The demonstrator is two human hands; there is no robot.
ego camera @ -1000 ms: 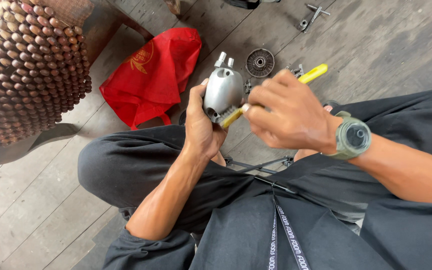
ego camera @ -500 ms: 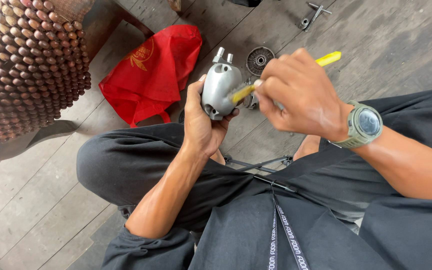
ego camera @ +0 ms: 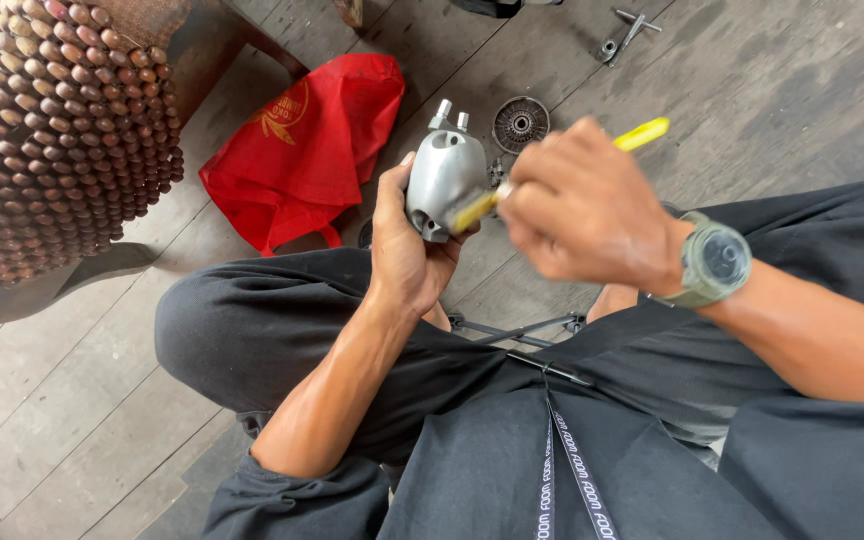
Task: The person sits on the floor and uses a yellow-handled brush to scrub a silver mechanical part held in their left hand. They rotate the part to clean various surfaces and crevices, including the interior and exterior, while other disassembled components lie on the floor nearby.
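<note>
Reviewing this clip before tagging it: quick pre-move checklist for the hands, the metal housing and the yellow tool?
1. Left hand grips the grey metal housing from below and the side: ok.
2. Right hand closed around the yellow-handled tool: ok.
3. Tool's tip meets the housing's lower right edge: cannot tell, the right hand is motion-blurred and the tip is hidden.
4. Housing's two stubs at the top unobstructed: ok.
5. Round toothed part lies on the plank floor, apart from both hands: ok.
6. Red bag lies beside the left knee, not under the housing: ok.
</note>
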